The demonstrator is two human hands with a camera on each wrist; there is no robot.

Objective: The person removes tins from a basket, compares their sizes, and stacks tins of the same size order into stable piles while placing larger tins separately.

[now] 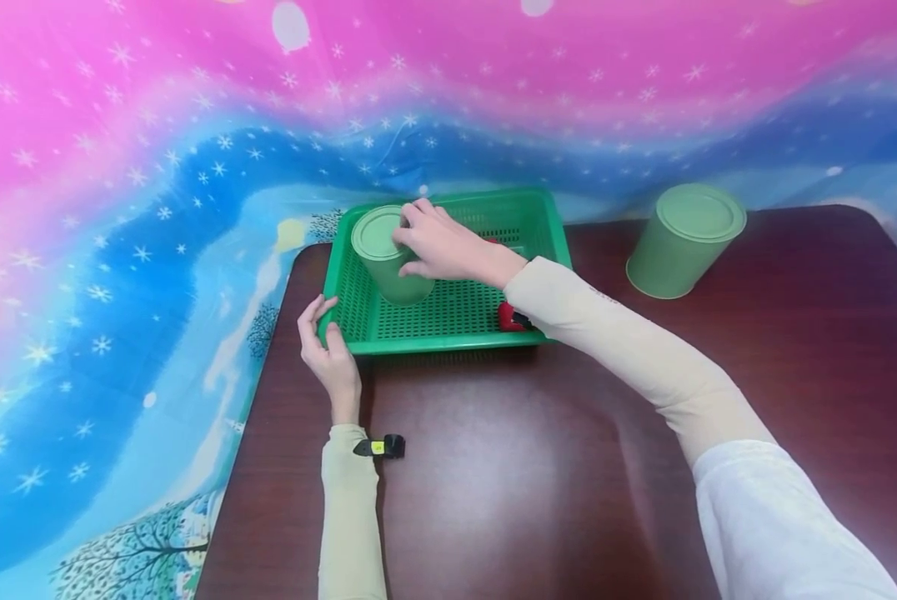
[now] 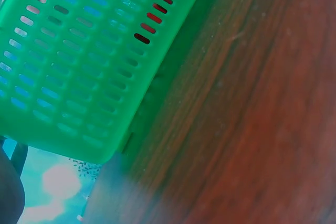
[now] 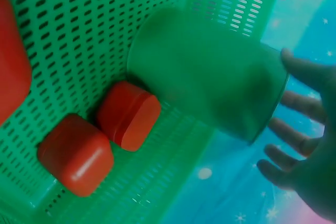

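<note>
A pale green lidded canister (image 1: 396, 279) stands in the left part of a green plastic basket (image 1: 448, 341). My right hand (image 1: 444, 244) is at the right edge of its lid, fingers spread and slightly bent. In the right wrist view the thumb comes up to the lid's rim, while the other fingers (image 3: 296, 139) lie apart beyond it. My left hand (image 1: 327, 350) holds the basket's front left corner, its fingers at the rim. Rounded red objects (image 3: 76, 153) lie on the basket floor, partly hidden by my right arm in the head view.
A second pale green canister (image 1: 681, 242) stands upright on the dark brown table (image 1: 463, 467), to the right of the basket. Behind the table hangs a pink and blue snowflake cloth (image 1: 216, 142), which also runs down the left side.
</note>
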